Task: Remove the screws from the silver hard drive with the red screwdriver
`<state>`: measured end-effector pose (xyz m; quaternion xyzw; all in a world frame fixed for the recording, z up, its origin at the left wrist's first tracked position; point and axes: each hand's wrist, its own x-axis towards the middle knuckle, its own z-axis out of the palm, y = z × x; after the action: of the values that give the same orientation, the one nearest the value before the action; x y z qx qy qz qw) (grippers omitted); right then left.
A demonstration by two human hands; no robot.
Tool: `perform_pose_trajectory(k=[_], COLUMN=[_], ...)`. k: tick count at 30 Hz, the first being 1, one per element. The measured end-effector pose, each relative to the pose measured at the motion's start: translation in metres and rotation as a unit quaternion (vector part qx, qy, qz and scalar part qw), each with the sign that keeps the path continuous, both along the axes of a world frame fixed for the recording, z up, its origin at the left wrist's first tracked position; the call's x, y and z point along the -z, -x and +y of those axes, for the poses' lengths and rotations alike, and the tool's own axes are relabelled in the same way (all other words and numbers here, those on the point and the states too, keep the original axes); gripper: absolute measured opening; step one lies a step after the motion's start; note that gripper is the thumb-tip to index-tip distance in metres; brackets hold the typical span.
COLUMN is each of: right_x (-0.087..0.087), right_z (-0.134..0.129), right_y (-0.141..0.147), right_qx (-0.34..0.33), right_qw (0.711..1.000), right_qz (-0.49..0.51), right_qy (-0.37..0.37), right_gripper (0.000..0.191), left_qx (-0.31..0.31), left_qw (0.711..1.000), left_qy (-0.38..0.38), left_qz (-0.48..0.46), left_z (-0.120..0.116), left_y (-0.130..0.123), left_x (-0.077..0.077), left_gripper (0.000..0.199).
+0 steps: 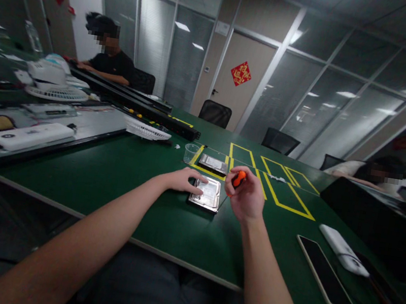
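Observation:
A silver hard drive (pixel 211 195) lies on the green table in front of me. My left hand (pixel 185 180) holds it at its left side, with the thumb and a finger parted over the top face. In my right hand (pixel 248 195) is a screwdriver (pixel 238 179) with an orange and black handle, gripped in curled fingers. Its thin shaft slants down to the drive's right edge; whether the tip touches a screw is too small to tell. Just beyond, a second hard drive (pixel 213 164) sits inside a yellow tape outline.
A clear plastic cup (pixel 189 153) stands left of the second drive. To the right are a phone (pixel 326 274), a white power bank (pixel 343 250) and a black box-like panel (pixel 349 221). White fans (pixel 58 80) and long black bars crowd the left. Co-workers sit at both sides.

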<state>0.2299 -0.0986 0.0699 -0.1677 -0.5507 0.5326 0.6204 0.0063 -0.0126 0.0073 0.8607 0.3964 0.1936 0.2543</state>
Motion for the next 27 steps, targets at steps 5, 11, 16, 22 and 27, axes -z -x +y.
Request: perform_pose_trajectory(k=[5,11,16,22,27], right_x=[0.0011,0.0033,0.002,0.0008,0.002], right_z=[-0.0005,-0.0002,0.0008,0.0004,-0.0013], right_y=[-0.0008,-0.0015,-0.0008,0.0003,0.0002], right_qx=[0.018,0.013,0.005,0.019,0.026], right_qw=[1.0,1.0,1.0,1.0,1.0], right_qz=[-0.015,-0.002,0.003,-0.004,0.002], right_qy=[0.006,-0.001,0.002,0.008,-0.004], right_gripper=[0.02,0.01,0.014,0.026,0.015], left_qx=[-0.001,0.005,0.001,-0.001,-0.001], left_qw=[1.0,1.0,1.0,1.0,1.0], left_qy=[-0.003,-0.005,-0.004,0.005,0.0], left_qz=[-0.004,-0.007,-0.004,-0.003,-0.011], left_z=[0.0019,0.0026,0.0019,0.0007,0.0011], left_y=[0.0001,0.0011,0.0011,0.0009,0.0007], left_x=[0.0025,0.0025,0.0022,0.0011,0.0013], left_gripper=[0.067,0.067,0.068,0.069,0.068])
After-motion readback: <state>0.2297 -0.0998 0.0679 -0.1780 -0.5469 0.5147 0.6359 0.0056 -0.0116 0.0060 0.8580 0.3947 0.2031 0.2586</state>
